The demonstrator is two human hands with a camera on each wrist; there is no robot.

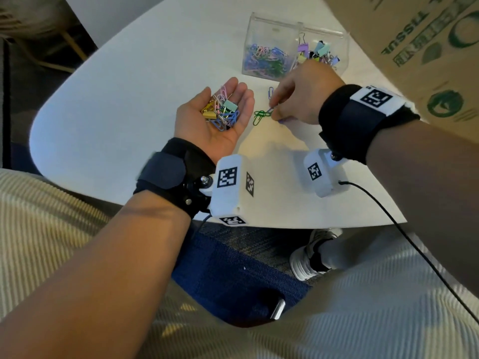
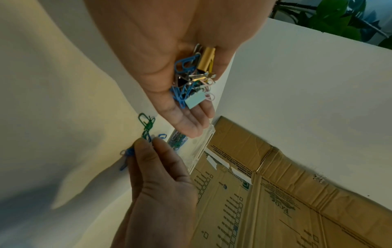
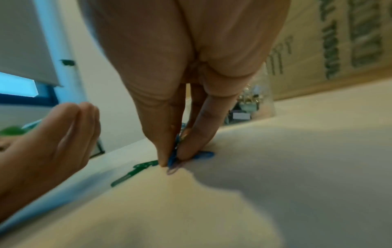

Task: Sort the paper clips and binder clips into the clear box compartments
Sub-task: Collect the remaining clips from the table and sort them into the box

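Note:
My left hand (image 1: 220, 117) lies palm up over the white table, fingers straight, carrying a heap of coloured paper clips and binder clips (image 1: 220, 110); the same heap (image 2: 194, 78) fills the palm in the left wrist view. Just right of it my right hand (image 1: 298, 99) reaches down to the table and pinches blue paper clips (image 3: 172, 156) between thumb and fingertips. Green paper clips (image 1: 261, 115) lie on the table beside that pinch. The clear box (image 1: 295, 49) stands behind, its left compartment holding paper clips (image 1: 267, 59), its right one binder clips (image 1: 317, 54).
A large cardboard carton (image 1: 425, 45) stands close on the right, next to the clear box. One blue paper clip (image 1: 270, 92) lies alone between the box and my right hand. The table's curved front edge (image 1: 285, 225) runs just below my wrists.

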